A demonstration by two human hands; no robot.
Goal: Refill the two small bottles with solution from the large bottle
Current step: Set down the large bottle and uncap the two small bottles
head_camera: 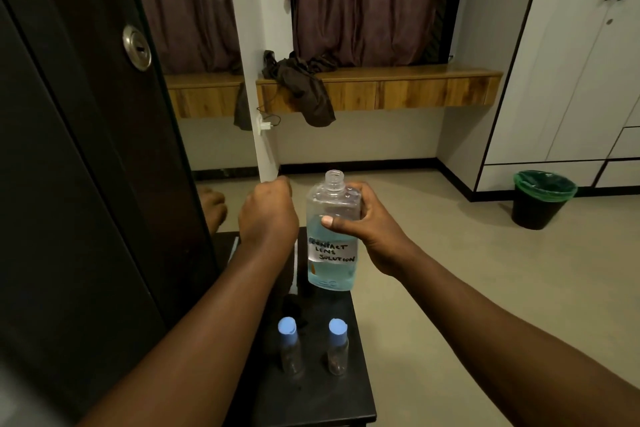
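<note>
A: Where was the large bottle (331, 232)?
B: Uncapped, upright, gripped by the right hand (363, 218) above the table (349, 392); left hand (268, 215) clenched, contents hidden.
A: Risk?
B: Both small bottles (290, 347) remained capped; pouring would likely spill.

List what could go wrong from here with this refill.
1. The large bottle is uncapped and held above the dark table by the right hand; a tilt could spill solution.
2. Both small bottles still wear blue caps, so pouring now would miss.
3. Their narrow necks invite overflow.
</note>
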